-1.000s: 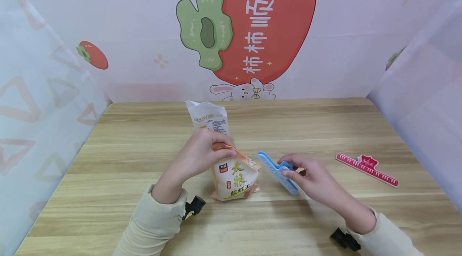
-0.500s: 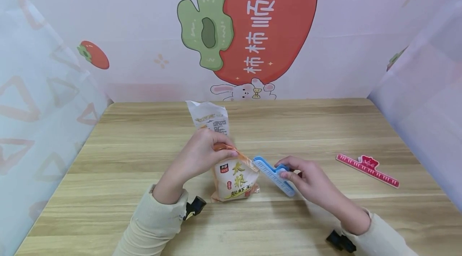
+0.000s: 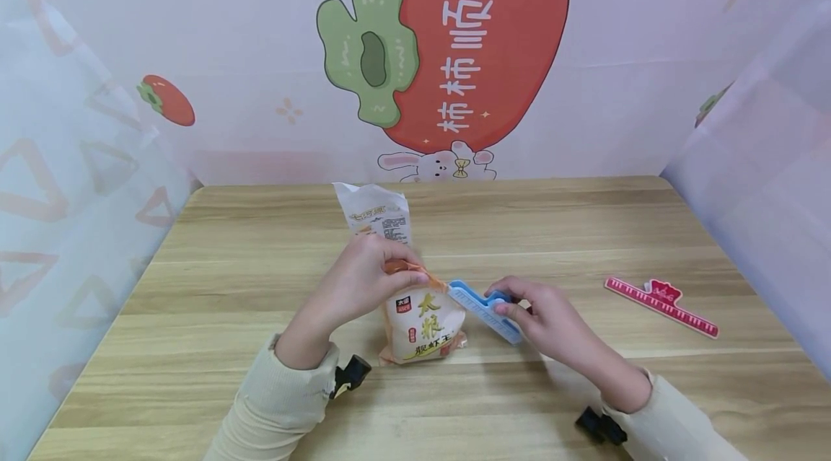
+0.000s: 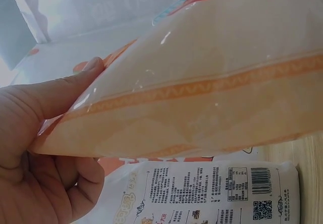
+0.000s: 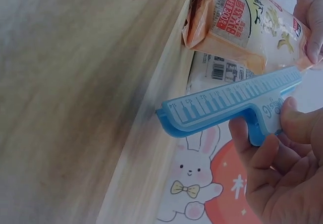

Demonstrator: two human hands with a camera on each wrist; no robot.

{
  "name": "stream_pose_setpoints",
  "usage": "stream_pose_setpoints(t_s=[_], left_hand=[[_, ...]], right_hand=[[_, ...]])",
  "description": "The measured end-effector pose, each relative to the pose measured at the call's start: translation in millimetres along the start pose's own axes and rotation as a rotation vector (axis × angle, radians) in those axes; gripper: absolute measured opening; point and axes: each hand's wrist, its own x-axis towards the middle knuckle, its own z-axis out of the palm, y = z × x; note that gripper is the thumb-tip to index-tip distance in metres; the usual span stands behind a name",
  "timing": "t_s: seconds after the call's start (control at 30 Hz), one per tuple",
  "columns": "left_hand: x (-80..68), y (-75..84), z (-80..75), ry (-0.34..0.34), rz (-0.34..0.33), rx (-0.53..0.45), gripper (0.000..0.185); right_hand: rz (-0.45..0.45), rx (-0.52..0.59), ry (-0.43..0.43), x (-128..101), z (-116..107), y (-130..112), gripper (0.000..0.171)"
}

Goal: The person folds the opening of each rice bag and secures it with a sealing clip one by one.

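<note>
Two hands at work, centre of the wooden table [image 3: 584,230].
Head view, left hand [image 3: 353,281]: fingers curled round the folded top of the orange snack bag [image 3: 422,324], thumb and fingertips pinching it at centre frame; bag stands on the table just below the fingers.
Head view, right hand [image 3: 545,320]: thumb and forefinger pinch the handle of the blue clip [image 3: 483,311]; clip slants up-left, its far tip touching or just beside the bag's top edge, can't tell which.
Head view, rest: white packet [image 3: 375,212] behind the bag; red clip [image 3: 661,304] lying well apart at right of frame.
Left wrist view: left hand [image 4: 35,148] at lower left, thumb pressed flat along the orange snack bag [image 4: 202,98], fingers curled beneath it; white packet [image 4: 212,193] along bottom edge.
Right wrist view: right hand [image 5: 282,168] at lower right, fingers curled, fingertips gripping the blue clip [image 5: 227,103] by its handle; clip jaws look closed together; orange snack bag [image 5: 242,22] at upper right, just above the clip.
</note>
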Motion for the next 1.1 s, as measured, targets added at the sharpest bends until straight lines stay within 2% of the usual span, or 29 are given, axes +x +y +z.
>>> stream_pose_setpoints(t_s=[0.23,0.67,1.1], left_hand=[[-0.4,1.2,0.1,-0.011,-0.031,-0.002,0.008],[-1.9,0.8,4.9,0.0,0.115,0.049,0.007],[-2.4,3.8,7.0,-0.003,0.146,0.026,0.006]], right_hand=[[-0.007,0.026,-0.067,5,0,0,0.014],[0.005,0.097,-0.046,6,6,-4,0.016],[-0.009,0.137,-0.01,10,8,-12,0.016]])
